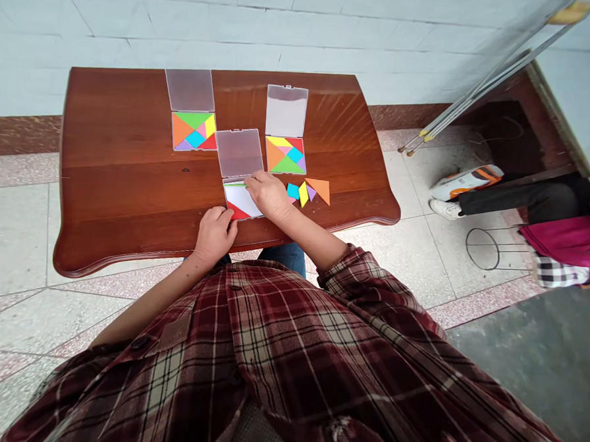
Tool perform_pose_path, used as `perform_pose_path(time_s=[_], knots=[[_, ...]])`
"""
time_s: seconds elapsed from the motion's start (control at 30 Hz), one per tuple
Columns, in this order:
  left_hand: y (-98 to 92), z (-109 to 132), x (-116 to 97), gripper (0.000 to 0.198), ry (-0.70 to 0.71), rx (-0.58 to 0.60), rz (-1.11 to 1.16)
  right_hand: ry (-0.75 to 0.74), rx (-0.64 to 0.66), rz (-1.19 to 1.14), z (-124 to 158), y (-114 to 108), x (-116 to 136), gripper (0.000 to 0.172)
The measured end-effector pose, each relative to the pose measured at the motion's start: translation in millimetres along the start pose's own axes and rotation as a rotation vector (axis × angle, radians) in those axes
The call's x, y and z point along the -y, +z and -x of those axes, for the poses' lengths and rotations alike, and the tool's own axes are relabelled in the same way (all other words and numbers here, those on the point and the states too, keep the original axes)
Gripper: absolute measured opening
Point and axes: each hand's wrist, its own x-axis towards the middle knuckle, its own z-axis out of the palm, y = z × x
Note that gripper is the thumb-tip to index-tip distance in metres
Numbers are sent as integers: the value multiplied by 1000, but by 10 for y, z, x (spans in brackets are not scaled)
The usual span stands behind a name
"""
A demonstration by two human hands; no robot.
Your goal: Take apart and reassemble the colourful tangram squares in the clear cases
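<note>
On the table lies an open tangram case (237,195), with a red triangle (231,210) at its lower left and a green piece (234,184) along its top edge. My right hand (271,196) reaches over this case, fingers bent and pressed together at the green piece, hiding part of it. Curled at the case's near left corner, my left hand (215,232) grips its edge beside the red triangle. Loose pieces lie right of my right hand: a blue square (293,190), a yellow parallelogram (303,194), a purple triangle (311,193), an orange triangle (320,190) and a partly hidden pink one.
Two filled tangram cases stand open farther back, one at the left (195,131) and one at the right (285,156). The wooden table (124,172) meets a pale wall. Crutches (470,91) lean at the right, near a seated person (557,215) and a bag (468,182).
</note>
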Motion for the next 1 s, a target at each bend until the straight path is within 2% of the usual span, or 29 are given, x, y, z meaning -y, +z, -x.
perform_pose_path(time_s=[0.23,0.4,0.7,0.87,0.93,1.0], knots=[[-37,-1,-30,23,-15,27,10,-13,-67,40,20,189,-63,35],[-35,-3,-35,24,-17,25,17,-19,-95,28,45,238,-87,34],[-45,-5,-41,21,-14,16,5,-22,-71,5,98,213,-82,28],[-45,-1,-34,20,-35,21,46,-17,-121,-52,75,138,-90,33],[-43,12,-19,22,-47,-9,102,-41,-155,-91,98,62,-65,35],[-37,29,4,27,-125,-105,191,-95,-160,-121,149,-22,-18,36]])
